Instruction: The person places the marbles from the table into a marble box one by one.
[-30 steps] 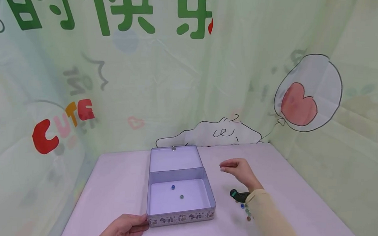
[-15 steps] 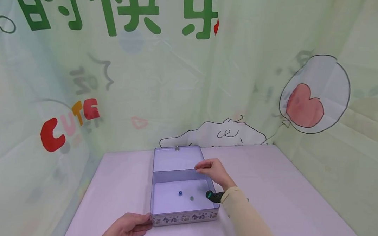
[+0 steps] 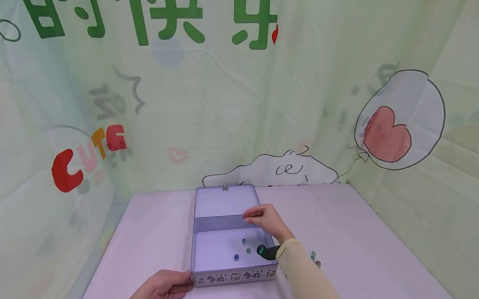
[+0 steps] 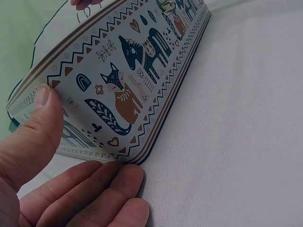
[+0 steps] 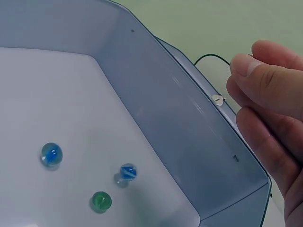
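A tin box (image 3: 234, 275) with animal figures printed on its sides lies on the table, its lid (image 3: 225, 202) folded back. My left hand (image 3: 164, 285) holds the near left corner; in the left wrist view the thumb (image 4: 45, 109) presses on the printed side and curled fingers (image 4: 109, 189) lie at the bottom edge. Above the right part of the box hovers my right hand (image 3: 266, 218), thumb and fingertips close together, with nothing visible between them. Inside the box lie two blue marbles (image 5: 51, 154) and a green marble (image 5: 102, 201).
Several loose marbles (image 3: 313, 254) lie on the table right of the box, partly hidden by the right sleeve (image 3: 310, 277). A dark wrist device (image 3: 267, 252) hangs under the right wrist. A printed curtain (image 3: 225, 100) surrounds the table (image 3: 155, 235) at the back and sides.
My right hand has moved left from beside the box to above it. A second blue marble now lies inside, and the marbles there have shifted. The left hand has kept its hold.
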`<state>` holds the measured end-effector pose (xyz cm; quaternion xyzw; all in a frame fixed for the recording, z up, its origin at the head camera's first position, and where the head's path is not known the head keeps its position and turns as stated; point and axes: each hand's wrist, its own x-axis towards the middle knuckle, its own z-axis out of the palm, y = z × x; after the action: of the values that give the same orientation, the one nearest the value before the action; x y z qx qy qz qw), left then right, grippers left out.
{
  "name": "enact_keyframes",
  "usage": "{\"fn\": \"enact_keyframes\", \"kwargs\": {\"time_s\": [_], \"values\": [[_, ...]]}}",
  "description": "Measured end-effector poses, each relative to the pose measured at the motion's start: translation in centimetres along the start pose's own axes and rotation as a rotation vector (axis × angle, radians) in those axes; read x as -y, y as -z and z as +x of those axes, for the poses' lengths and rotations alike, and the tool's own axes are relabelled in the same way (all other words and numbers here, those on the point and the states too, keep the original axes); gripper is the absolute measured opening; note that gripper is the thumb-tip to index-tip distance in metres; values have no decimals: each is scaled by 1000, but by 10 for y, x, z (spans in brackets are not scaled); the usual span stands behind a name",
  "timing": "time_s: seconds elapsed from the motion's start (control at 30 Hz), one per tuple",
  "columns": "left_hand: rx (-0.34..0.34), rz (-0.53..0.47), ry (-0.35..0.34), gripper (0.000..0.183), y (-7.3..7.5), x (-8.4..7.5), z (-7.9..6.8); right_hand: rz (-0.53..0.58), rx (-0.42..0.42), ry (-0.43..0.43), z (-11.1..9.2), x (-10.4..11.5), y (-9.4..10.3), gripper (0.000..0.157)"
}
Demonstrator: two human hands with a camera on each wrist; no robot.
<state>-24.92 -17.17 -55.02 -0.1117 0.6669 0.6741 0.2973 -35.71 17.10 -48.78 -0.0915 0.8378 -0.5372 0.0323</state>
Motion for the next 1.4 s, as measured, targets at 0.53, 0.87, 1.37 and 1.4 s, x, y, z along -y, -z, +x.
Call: {"fn": "enact_keyframes", "kwargs": {"time_s": [0.53,0.87,1.37,1.4], "values": [[16,16,0,49,-3,-1,-1,-34,-90,-30,-28,-23,66,21],[15,14,-3,44,2,-2,-3,-139,-172,-111,-82,-74,150,36],[56,-1,-13,40,1,-1,-5,-160,-173,-245,-106,-136,150,35],[57,-5,-11,39,0,-1,-5,-160,-177,-252,-107,-141,149,32]]}}
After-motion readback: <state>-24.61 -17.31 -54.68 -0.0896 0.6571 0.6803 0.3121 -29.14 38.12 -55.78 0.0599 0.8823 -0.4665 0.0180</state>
